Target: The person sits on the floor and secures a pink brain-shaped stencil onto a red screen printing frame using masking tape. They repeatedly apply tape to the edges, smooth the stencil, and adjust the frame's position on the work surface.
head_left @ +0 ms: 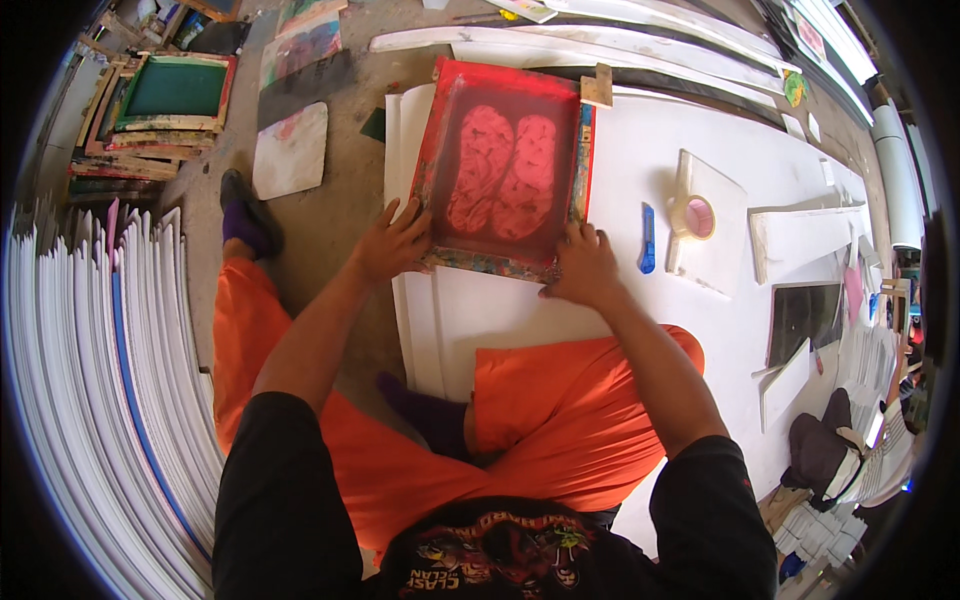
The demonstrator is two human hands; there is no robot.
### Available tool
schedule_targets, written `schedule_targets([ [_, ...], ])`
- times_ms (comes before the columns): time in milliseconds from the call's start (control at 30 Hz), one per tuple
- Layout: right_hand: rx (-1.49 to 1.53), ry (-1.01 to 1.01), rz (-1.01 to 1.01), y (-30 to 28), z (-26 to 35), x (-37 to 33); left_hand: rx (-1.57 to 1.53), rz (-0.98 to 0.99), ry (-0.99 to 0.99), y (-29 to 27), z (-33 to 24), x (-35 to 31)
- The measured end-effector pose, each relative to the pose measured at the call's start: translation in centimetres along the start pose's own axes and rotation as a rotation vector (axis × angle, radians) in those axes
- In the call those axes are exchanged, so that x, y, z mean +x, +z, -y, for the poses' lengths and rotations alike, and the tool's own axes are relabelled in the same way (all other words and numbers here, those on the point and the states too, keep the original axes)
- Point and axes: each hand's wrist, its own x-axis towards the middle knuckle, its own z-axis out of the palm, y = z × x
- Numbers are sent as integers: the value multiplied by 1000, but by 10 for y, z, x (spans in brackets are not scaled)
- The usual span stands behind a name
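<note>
A screen printing frame (508, 170) with red-stained wooden sides lies tilted slightly clockwise in front of me. Its dark red mesh shows two pink sole shapes (482, 165) side by side. My left hand (393, 240) grips the frame's left side near the lower corner, fingers bent over the edge. At the lower right corner, my right hand (585, 265) holds the frame, its thumb along the near side. Beneath the frame are white sheets (470, 320). A small wooden block (597, 87) sits at the frame's upper right corner.
A blue cutter knife (648, 240) and a roll of tape (693, 217) on a white board piece lie to the right. Stacked screen frames (170, 100) stand far left, above a row of upright white sheets (100, 400). Long white strips (600, 45) lie along the back.
</note>
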Motion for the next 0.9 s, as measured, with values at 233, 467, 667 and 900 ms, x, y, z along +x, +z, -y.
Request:
schedule_targets([
  [233, -183, -369, 13, -18, -27, 12, -68, 17, 16, 4, 3, 1],
  [467, -296, -486, -13, -9, -37, 21, -113, -4, -12, 0, 3, 0],
  [667, -282, -593, -154, 7, -60, 15, -95, 43, 27, -5, 6, 8],
  [900, -27, -578, -362, 46, 35, 2, -116, 186, -265, 6, 52, -25],
])
